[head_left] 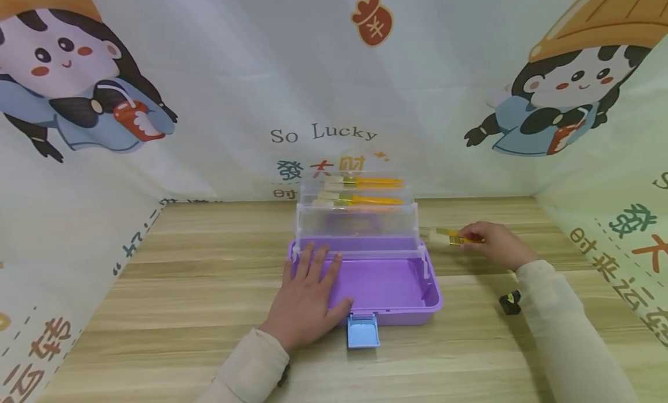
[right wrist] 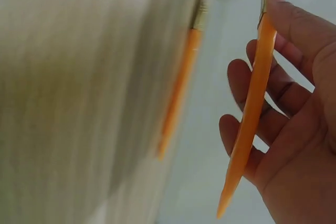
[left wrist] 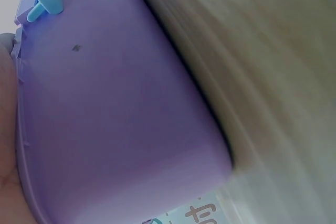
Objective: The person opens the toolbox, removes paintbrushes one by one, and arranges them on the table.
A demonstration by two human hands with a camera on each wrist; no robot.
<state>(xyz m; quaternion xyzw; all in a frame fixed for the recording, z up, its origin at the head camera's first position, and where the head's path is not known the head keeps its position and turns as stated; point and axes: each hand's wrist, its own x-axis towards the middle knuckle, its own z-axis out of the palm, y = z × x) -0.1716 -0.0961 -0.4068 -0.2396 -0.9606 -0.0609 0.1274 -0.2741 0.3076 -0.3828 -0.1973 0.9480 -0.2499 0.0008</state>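
Note:
My right hand pinches a flat paintbrush by its orange handle, thumb near the metal ferrule, to the right of a purple storage box. A second orange-handled paintbrush lies on the table beside it in the right wrist view. My left hand rests with spread fingers on the box's left side. Several orange-handled paintbrushes lie in the raised clear trays at the back of the box. The left wrist view shows the box's outer wall, with part of the palm against its edge.
A light blue latch hangs down at the box's front. Wood-grain table surface surrounds the box. A printed cloth stands behind and at both sides. A small black item appears beside the right sleeve.

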